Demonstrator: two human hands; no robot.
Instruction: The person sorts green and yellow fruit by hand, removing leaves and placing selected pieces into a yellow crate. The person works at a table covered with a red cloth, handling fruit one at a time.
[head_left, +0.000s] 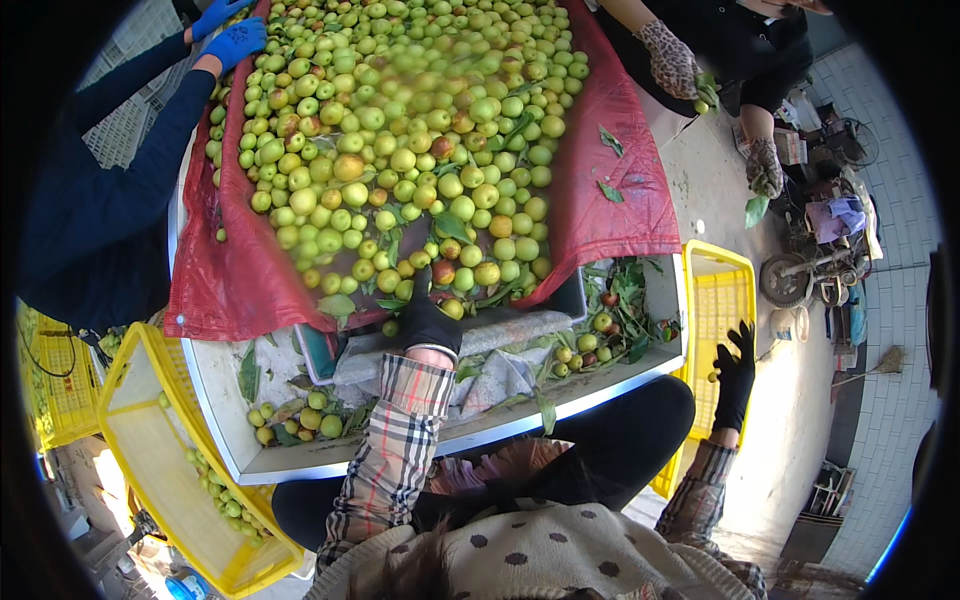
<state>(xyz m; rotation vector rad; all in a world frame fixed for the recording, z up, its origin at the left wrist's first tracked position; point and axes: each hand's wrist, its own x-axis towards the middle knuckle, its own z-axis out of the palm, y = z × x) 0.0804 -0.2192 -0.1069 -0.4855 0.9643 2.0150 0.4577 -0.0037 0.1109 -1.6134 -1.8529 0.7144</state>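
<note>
My left hand (429, 322), in a black glove, reaches to the front edge of a heap of green jujube-like fruits (405, 150), some blushed brown. One finger points in among the fruits; the rest of the hand is seen from behind, so whether it grips one is hidden. Off to the right, my right hand (735, 379), also black-gloved, has its fingers spread above a yellow plastic crate (718, 262). A small fruit (711, 377) shows just left of that hand, apart from the fingers. Under the heap, a red woven sheet (615, 202) drapes toward me.
A white-walled tray (540, 427) before my knees holds leaves and loose fruits. Another yellow crate (135, 420) with fruits stands left. Blue-gloved hands (238, 43) of one person rest at the heap's left; another person's patterned gloves (667, 64) hold leaves at right. A motorbike (810, 270) stands behind.
</note>
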